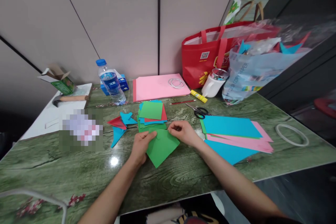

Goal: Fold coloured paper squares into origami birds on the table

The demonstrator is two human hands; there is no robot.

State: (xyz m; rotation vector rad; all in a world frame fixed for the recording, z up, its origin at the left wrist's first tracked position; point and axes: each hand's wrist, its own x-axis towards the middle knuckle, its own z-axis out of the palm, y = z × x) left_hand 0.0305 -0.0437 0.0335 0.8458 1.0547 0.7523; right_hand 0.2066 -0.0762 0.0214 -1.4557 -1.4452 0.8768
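A green paper square (162,148) lies turned like a diamond on the green marbled table (78,178). My left hand (141,146) rests on its left edge, fingers curled onto the paper. My right hand (183,132) pinches the paper's upper right corner with closed fingers. Just behind the hands sits a stack of green, blue and red paper squares (152,113). Folded red and blue paper pieces (119,126) lie to the left of the stack.
Large blue, pink and green sheets (236,134) spread at the right. Scissors (198,111), a red pencil (182,102), a glue stick (198,96), a white cup (214,84), pink sheets (159,86), a water bottle (111,82), a red bag (210,52), a tape ring (291,134) and a hammer (69,98) lie around.
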